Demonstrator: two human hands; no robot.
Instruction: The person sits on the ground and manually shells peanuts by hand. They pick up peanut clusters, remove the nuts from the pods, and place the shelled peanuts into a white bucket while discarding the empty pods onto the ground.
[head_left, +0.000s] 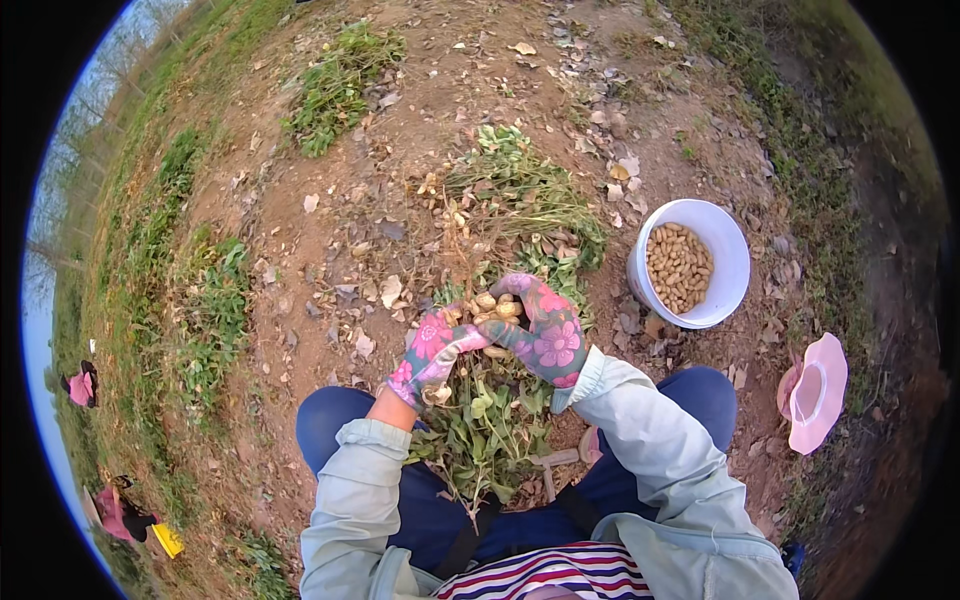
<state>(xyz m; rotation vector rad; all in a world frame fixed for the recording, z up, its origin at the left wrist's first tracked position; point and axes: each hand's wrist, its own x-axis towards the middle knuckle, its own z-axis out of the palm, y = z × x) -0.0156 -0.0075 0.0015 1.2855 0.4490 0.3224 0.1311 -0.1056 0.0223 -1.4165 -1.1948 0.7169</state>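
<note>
My left hand (433, 354), in a flowered glove, closes round the root end of a peanut plant (487, 427) whose leafy stems hang down between my knees. Beside it my right hand (546, 330), in a matching glove, curls round a cluster of peanuts (495, 307), its fingers nearly touching the left ones. Several pods show between both hands; the palms are hidden. Just beyond my hands lies a heap of pulled peanut plants (525, 191) with some pods at its left end. A white bucket (727, 277), partly filled with peanuts (679, 266), stands to the right.
A pink sun hat (825, 394) lies on the ground at the right. More green plants lie in piles (341, 90) and rows (214, 307) on the dry, leaf-strewn soil. Two other people (112, 514) (81, 386) are far off at the left, one near a yellow container (168, 540).
</note>
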